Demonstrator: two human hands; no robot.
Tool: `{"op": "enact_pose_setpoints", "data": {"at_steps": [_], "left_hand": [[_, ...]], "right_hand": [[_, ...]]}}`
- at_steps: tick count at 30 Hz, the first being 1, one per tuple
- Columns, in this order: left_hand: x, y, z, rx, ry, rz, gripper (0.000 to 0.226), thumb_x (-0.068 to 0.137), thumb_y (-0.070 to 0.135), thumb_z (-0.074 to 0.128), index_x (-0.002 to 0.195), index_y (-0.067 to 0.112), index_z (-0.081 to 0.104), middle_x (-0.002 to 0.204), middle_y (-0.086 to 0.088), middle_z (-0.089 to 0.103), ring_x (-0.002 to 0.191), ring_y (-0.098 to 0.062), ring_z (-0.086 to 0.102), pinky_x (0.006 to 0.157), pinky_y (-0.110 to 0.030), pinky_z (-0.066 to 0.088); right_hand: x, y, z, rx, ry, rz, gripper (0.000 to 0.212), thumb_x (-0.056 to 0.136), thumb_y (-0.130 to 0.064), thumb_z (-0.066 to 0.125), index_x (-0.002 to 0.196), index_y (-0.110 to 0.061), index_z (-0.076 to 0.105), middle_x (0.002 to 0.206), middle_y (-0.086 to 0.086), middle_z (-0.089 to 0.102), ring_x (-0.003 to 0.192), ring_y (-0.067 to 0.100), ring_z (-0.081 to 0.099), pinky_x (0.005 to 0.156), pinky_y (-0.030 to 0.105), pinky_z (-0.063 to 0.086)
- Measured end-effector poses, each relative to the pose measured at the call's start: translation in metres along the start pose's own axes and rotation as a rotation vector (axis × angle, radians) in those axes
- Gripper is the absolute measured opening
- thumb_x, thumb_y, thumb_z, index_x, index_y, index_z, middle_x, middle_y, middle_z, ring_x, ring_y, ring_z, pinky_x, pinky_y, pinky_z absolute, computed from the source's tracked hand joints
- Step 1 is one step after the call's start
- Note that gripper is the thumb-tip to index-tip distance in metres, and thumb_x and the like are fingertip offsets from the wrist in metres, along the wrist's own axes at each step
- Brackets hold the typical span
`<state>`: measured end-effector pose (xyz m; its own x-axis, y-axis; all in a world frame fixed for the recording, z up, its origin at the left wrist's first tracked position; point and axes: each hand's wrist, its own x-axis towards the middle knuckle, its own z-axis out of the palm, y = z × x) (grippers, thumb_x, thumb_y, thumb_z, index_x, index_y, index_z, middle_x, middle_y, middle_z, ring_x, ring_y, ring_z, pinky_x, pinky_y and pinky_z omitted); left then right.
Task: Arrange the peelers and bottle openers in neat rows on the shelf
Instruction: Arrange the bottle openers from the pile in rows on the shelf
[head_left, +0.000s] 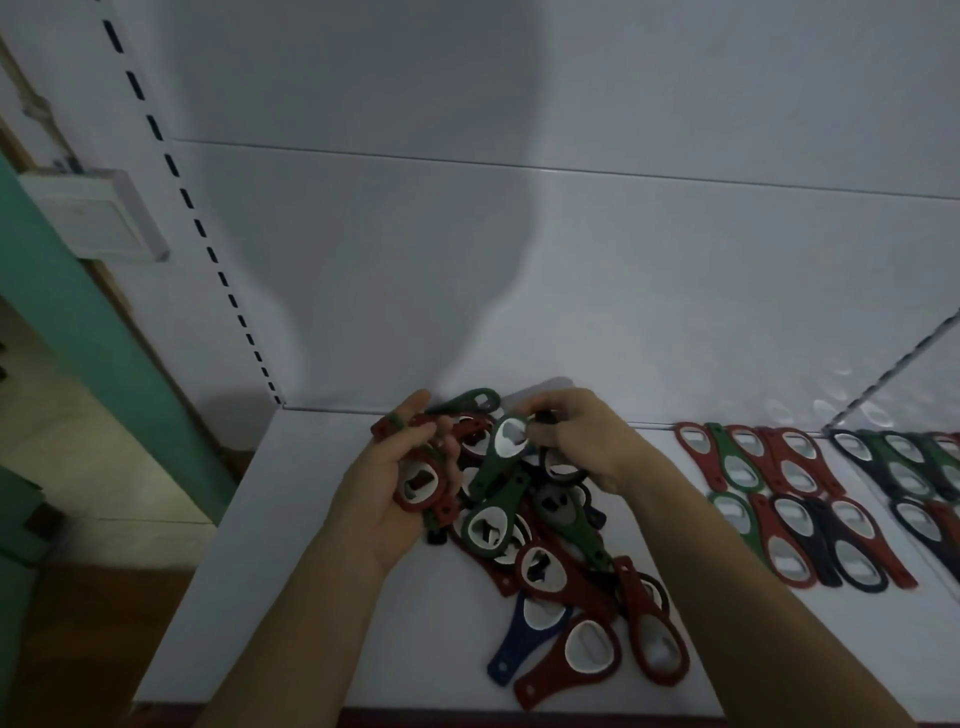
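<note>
A loose pile of red, green and dark blue bottle openers (545, 540) lies in the middle of the white shelf (291, 571). My left hand (395, 483) holds a bunch of several openers above the pile's left side, a red one (423, 486) on top. My right hand (582, 441) pinches a black opener (558, 467) at the pile's far edge, beside a green opener (506, 449). Two neat rows of openers (800, 499) lie flat to the right.
The shelf's white back panel (519, 260) rises behind the pile. A slotted upright (208, 244) runs along the left. A mirrored side panel (914, 395) stands at the far right with more openers (914, 467) in front of it. A teal door frame (78, 322) stands at left.
</note>
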<state>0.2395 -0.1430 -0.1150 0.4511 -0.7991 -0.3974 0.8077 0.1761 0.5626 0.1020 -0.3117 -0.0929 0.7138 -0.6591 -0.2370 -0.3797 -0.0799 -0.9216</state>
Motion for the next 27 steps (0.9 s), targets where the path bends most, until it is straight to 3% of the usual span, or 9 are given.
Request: {"op": "enact_pose_setpoints", "data": {"at_steps": [3, 8, 11, 13, 17, 19, 22, 24, 27], "left_hand": [[0.005, 0.003, 0.005, 0.124, 0.004, 0.062, 0.043, 0.075, 0.012, 0.073, 0.118, 0.014, 0.072, 0.086, -0.008, 0.066, 0.061, -0.015, 0.058, 0.047, -0.026, 0.048], [0.005, 0.003, 0.024, 0.349, -0.258, -0.076, 0.046, 0.081, 0.049, 0.078, 0.111, 0.015, 0.077, 0.093, -0.011, 0.071, 0.074, -0.021, 0.067, 0.058, -0.032, 0.054], [0.003, -0.004, 0.032, 0.378, -0.364, -0.129, 0.032, 0.089, 0.027, 0.071, 0.116, 0.01, 0.075, 0.106, -0.018, 0.072, 0.085, -0.027, 0.072, 0.067, -0.037, 0.06], [0.005, -0.008, 0.031, 0.284, -0.249, -0.145, 0.037, 0.088, 0.013, 0.061, 0.123, 0.005, 0.071, 0.108, -0.022, 0.07, 0.083, -0.03, 0.07, 0.067, -0.038, 0.06], [0.004, -0.014, 0.026, 0.146, -0.268, -0.199, 0.04, 0.1, 0.035, 0.06, 0.129, 0.009, 0.069, 0.115, -0.016, 0.072, 0.091, -0.028, 0.073, 0.069, -0.036, 0.06], [0.0, -0.015, 0.023, 0.215, -0.309, -0.184, 0.033, 0.094, 0.03, 0.068, 0.12, 0.01, 0.073, 0.106, -0.013, 0.073, 0.084, -0.022, 0.073, 0.06, -0.029, 0.059], [-0.001, -0.012, 0.015, 0.23, -0.269, -0.166, 0.027, 0.085, 0.007, 0.068, 0.11, 0.006, 0.077, 0.099, -0.014, 0.072, 0.075, -0.017, 0.071, 0.051, -0.022, 0.055], [-0.001, -0.006, 0.01, 0.177, -0.203, -0.115, 0.029, 0.083, 0.001, 0.064, 0.108, 0.003, 0.077, 0.1, -0.015, 0.07, 0.072, -0.017, 0.068, 0.05, -0.023, 0.055], [0.0, -0.001, 0.002, 0.175, -0.134, -0.001, 0.052, 0.083, -0.006, 0.061, 0.131, 0.014, 0.064, 0.094, -0.012, 0.067, 0.072, -0.019, 0.064, 0.052, -0.025, 0.054]], "right_hand": [[-0.008, -0.013, -0.019, 0.141, -0.033, 0.012, 0.025, 0.093, 0.008, 0.059, 0.1, -0.011, 0.074, 0.092, 0.013, 0.068, 0.075, 0.021, 0.057, 0.062, 0.027, 0.05], [-0.016, -0.049, -0.016, 0.116, -0.152, -0.118, 0.023, 0.091, 0.003, 0.068, 0.107, -0.013, 0.075, 0.099, 0.01, 0.076, 0.089, 0.021, 0.07, 0.086, 0.033, 0.057], [-0.017, -0.054, 0.009, -0.148, 0.04, -0.263, 0.02, 0.092, -0.005, 0.071, 0.108, -0.014, 0.076, 0.099, 0.002, 0.076, 0.094, 0.017, 0.072, 0.092, 0.031, 0.058], [-0.016, -0.051, 0.016, -0.009, 0.181, -0.329, 0.017, 0.094, -0.002, 0.066, 0.102, -0.013, 0.076, 0.096, 0.001, 0.077, 0.09, 0.013, 0.074, 0.087, 0.025, 0.058], [-0.019, -0.041, 0.034, 0.224, 0.211, -0.306, 0.019, 0.098, -0.002, 0.06, 0.101, -0.013, 0.076, 0.094, 0.002, 0.079, 0.087, 0.012, 0.075, 0.076, 0.019, 0.058], [-0.021, -0.031, 0.046, 0.118, 0.211, -0.293, 0.018, 0.101, -0.016, 0.06, 0.112, -0.018, 0.074, 0.104, -0.001, 0.077, 0.096, 0.015, 0.073, 0.078, 0.024, 0.059], [-0.026, -0.018, 0.039, -0.126, 0.307, -0.298, 0.034, 0.102, -0.046, 0.049, 0.127, -0.027, 0.062, 0.122, -0.015, 0.066, 0.113, 0.008, 0.061, 0.1, 0.033, 0.05], [-0.033, -0.008, 0.028, -0.388, 0.278, -0.142, 0.062, 0.089, -0.072, 0.049, 0.132, -0.027, 0.052, 0.128, -0.01, 0.061, 0.116, 0.014, 0.057, 0.101, 0.042, 0.05], [-0.046, 0.011, 0.037, -0.98, 0.079, 0.141, 0.104, 0.058, -0.095, 0.052, 0.136, -0.029, 0.038, 0.132, 0.005, 0.049, 0.118, 0.027, 0.049, 0.095, 0.05, 0.048]]}}
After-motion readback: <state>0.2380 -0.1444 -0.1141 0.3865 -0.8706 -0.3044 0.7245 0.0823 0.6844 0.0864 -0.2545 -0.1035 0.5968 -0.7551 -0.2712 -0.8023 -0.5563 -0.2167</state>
